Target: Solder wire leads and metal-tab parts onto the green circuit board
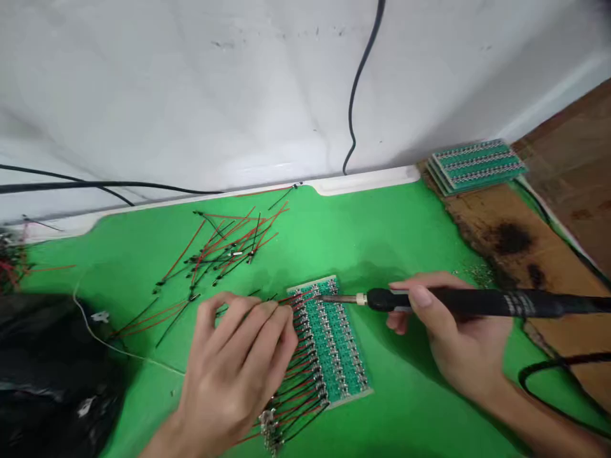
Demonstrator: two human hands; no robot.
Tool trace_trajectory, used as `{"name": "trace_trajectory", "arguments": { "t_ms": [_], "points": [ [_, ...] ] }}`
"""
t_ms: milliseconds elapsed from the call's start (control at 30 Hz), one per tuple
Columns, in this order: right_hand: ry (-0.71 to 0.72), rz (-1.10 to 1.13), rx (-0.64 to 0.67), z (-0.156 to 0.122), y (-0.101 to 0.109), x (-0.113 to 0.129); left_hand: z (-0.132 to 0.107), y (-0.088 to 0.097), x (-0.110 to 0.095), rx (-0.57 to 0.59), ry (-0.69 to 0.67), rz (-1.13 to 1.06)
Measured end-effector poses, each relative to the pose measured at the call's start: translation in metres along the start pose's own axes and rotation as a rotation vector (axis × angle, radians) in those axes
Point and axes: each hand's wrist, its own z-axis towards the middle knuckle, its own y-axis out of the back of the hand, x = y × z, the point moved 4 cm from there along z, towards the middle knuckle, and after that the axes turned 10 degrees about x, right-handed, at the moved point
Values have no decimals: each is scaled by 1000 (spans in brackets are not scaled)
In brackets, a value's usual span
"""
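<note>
My right hand (443, 324) is shut around the black handle of a soldering iron (458, 302), and its metal tip reaches the top left corner of a green circuit board panel (334, 337). My left hand (238, 362) lies over the panel's left edge, with its fingertips pinching a red wire (291, 300) near the iron's tip. Many red and black wires are fanned out along that edge, with metal terminals at their lower ends. The fingers hide part of the wires and the panel's edge.
Loose red and black wires (224, 248) lie on the green mat (363, 229). A stack of green boards (475, 166) rests on a scorched wooden board (510, 242) at right. A black plastic bag (48, 369) lies at left, and a black cable (558, 369) at lower right.
</note>
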Motion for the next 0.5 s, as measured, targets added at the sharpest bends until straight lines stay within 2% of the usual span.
{"name": "trace_trajectory", "arguments": {
  "t_ms": [233, 500],
  "points": [
    [19, -5, -16, -4, 1, -6, 5, 4, -1, 20, 7, 4],
    [25, -56, -13, -6, -1, 1, 2, 3, 2, 9, 4, -29]
  ]
}}
